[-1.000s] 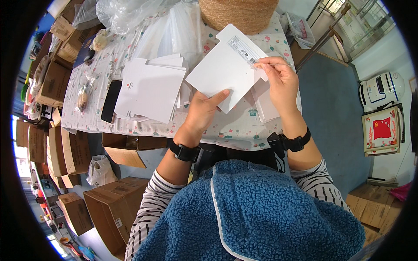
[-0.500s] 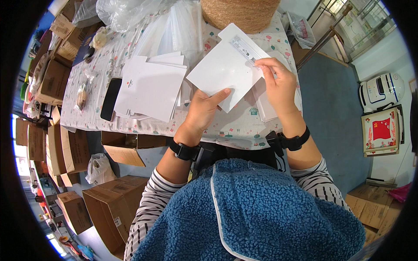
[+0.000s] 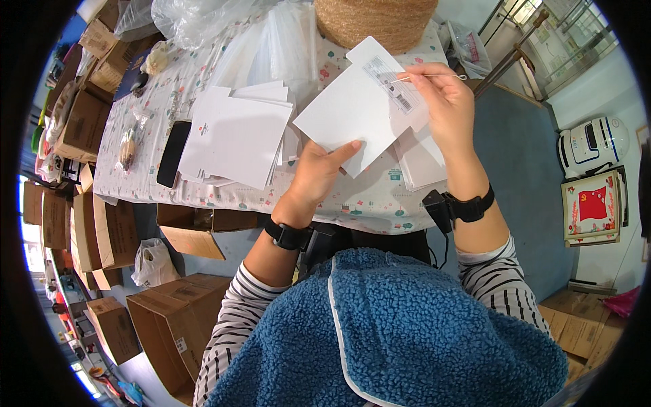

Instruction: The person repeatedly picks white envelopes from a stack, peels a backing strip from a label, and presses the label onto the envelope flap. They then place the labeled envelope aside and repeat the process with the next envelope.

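Note:
My left hand (image 3: 319,173) pinches a white card (image 3: 346,112) at its near corner, with the thumb on top. The card has a tab at its far end, and a printed label (image 3: 390,81) lies along its right side. My right hand (image 3: 447,102) is closed on a thin pale stick (image 3: 444,75) with a small loop at its right end. The stick's other tip lies over the label; whether it touches cannot be told. To the left lies a pile of white cards (image 3: 234,139), and more white cards (image 3: 417,163) lie partly under the held one.
A black phone (image 3: 173,154) lies left of the pile on the patterned tablecloth (image 3: 366,210). Clear plastic sleeves (image 3: 281,51) and a large brown yarn cone (image 3: 376,20) stand at the back. Cardboard boxes (image 3: 173,312) crowd the floor at left.
My right hand has moved right and away from the label, uncovering more of it. The thin stick with its loop now shows in that hand. My left hand has barely moved.

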The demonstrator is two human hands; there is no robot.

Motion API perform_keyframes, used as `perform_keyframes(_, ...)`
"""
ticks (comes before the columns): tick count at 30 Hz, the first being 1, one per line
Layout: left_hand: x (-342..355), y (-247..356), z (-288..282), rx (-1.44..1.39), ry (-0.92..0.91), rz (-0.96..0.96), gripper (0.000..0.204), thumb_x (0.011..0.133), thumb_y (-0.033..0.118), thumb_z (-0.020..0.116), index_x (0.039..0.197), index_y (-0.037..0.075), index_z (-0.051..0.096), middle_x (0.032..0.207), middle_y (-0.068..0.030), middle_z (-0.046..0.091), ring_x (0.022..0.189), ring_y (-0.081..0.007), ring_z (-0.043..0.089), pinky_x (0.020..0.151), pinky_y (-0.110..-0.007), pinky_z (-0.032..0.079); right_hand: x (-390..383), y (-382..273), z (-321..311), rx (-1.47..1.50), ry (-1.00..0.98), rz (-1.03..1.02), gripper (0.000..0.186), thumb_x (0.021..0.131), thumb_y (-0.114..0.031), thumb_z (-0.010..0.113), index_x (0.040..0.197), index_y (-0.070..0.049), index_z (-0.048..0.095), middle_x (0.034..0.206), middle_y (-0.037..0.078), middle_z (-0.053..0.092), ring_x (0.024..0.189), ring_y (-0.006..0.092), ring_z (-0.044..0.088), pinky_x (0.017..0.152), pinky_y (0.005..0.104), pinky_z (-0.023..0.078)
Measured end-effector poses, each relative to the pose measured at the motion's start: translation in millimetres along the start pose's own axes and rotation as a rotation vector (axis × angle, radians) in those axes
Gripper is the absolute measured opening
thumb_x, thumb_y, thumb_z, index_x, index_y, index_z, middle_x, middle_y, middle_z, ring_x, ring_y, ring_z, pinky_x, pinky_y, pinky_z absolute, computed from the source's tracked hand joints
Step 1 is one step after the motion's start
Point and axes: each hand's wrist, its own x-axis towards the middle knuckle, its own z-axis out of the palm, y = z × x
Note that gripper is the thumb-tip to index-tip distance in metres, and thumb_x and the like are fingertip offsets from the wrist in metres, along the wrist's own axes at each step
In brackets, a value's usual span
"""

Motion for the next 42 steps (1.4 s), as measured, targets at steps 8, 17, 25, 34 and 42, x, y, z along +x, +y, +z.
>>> perform_keyframes(8,-0.7,0.0,-2.4,0.058,-0.02,-0.037,0.032,0.096,0.007,0.067,0.126,-0.003,0.06,0.114,-0.0086,0.069,0.097,-0.0146,0.066,0.081,-0.029,0.055,5.9,-5.1,17.8,-0.202,-0.06,-0.062,0.014,0.097,-0.002,0.061,0.1,0.001,0.073,0.099,0.004,0.073,0.091,0.0103,0.067,0.085,0.0232,0.052)
perform_keyframes(17,1.1,-2.3,-4.8,0.051,-0.043,-0.03,0.035,0.096,0.003,0.065,0.129,-0.002,0.055,0.115,-0.0096,0.066,0.097,-0.0177,0.067,0.073,-0.032,0.059,6.2,4.3,21.0,-0.142,-0.059,-0.023,0.014,0.098,-0.002,0.059,0.099,0.001,0.073,0.099,0.003,0.073,0.092,0.0095,0.066,0.085,0.0225,0.051)
perform_keyframes(25,0.5,-1.3,-3.2,0.021,-0.061,-0.026,0.036,0.096,0.002,0.065,0.13,-0.002,0.055,0.116,-0.0093,0.066,0.098,-0.0177,0.066,0.074,-0.032,0.058,8.6,7.4,22.3,-0.139,-0.015,-0.104,0.012,0.095,-0.001,0.06,0.098,0.0,0.072,0.091,0.006,0.076,0.088,0.0128,0.072,0.08,0.0251,0.054)
perform_keyframes(34,-0.1,0.0,-3.1,0.021,-0.062,-0.055,0.039,0.096,0.001,0.065,0.133,-0.001,0.054,0.12,-0.0083,0.065,0.105,-0.0164,0.064,0.082,-0.031,0.056,3.3,0.8,25.9,-0.383,-0.034,-0.202,0.011,0.094,-0.002,0.062,0.098,-0.005,0.073,0.092,0.005,0.076,0.085,0.015,0.071,0.077,0.0266,0.054)
perform_keyframes(42,-0.7,0.1,-2.6,0.057,-0.037,-0.065,0.041,0.095,0.001,0.066,0.134,-0.001,0.054,0.122,-0.0072,0.064,0.108,-0.0161,0.063,0.085,-0.031,0.055,3.4,9.2,26.0,-0.182,0.001,-0.103,0.011,0.093,-0.002,0.063,0.098,-0.003,0.072,0.092,0.004,0.075,0.087,0.0148,0.071,0.08,0.0266,0.054)
